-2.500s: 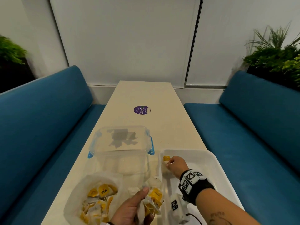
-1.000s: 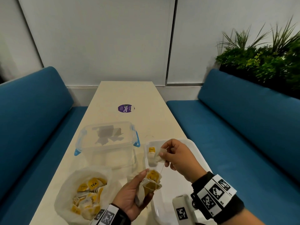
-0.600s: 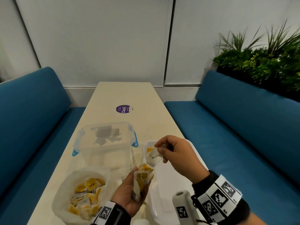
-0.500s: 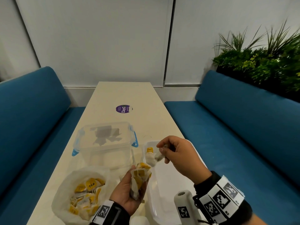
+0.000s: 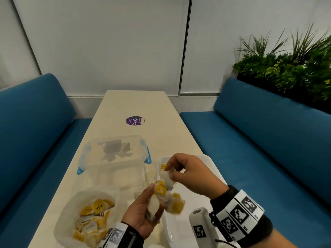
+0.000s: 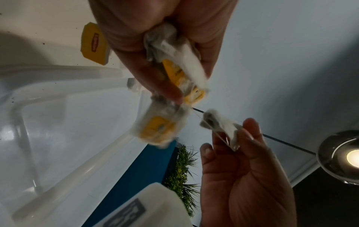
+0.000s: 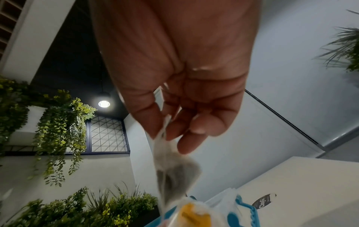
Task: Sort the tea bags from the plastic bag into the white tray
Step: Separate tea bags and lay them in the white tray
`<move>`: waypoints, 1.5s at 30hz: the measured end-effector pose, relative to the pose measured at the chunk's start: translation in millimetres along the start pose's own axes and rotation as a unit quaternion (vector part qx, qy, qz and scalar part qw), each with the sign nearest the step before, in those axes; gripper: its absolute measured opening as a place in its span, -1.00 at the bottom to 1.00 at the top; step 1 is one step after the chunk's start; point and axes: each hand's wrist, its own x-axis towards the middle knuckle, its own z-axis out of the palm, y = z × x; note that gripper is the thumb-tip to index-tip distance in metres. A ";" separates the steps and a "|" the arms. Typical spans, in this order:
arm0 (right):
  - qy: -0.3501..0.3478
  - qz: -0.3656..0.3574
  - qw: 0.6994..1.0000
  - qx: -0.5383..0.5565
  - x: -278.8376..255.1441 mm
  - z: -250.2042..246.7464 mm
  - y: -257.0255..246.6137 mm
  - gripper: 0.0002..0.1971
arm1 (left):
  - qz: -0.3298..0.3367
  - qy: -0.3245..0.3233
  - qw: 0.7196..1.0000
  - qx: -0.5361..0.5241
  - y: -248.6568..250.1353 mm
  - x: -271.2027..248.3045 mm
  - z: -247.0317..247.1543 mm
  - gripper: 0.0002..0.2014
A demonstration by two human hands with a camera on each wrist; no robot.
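At lower centre, the left hand (image 5: 141, 210) grips a tea bag bundle (image 5: 163, 199); the right hand (image 5: 189, 173) pinches one tea bag (image 5: 168, 177), whose tangled string could drag others out.

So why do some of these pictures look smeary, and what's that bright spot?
Head view: sharp, walls bowed by the wide lens. Left wrist view: the bunch of tea bags is motion-blurred, and a ceiling lamp glares. Right wrist view: the pinched tea bag is smeared.

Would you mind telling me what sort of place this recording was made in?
Probably a café or office booth: blue upholstered benches flank a long table bearing a round purple sticker, with leafy plants behind the right-hand bench.
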 end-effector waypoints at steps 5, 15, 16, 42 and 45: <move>-0.073 0.028 0.995 0.061 8.6 4.5 -5.5 -0.70 | 0.002 -0.005 1.000 -0.026 2.4 -4.0 -0.9 -0.67; -0.080 0.044 0.996 0.014 25.7 23.8 0.2 -0.80 | 0.043 -0.040 0.998 0.000 10.1 -8.9 -1.2 -0.51; -0.070 0.040 0.997 0.007 27.2 26.0 2.1 -0.80 | 0.051 -0.041 0.998 0.024 11.2 -10.8 0.6 -0.59; -0.399 -0.060 0.742 -0.535 20.6 49.8 86.6 -0.68 | 0.059 0.025 0.997 0.030 15.1 -9.2 -11.9 -0.75; -0.368 0.003 0.798 -0.478 24.8 56.2 88.7 -0.68 | 0.056 0.028 0.998 0.024 13.4 -9.1 -11.7 -0.78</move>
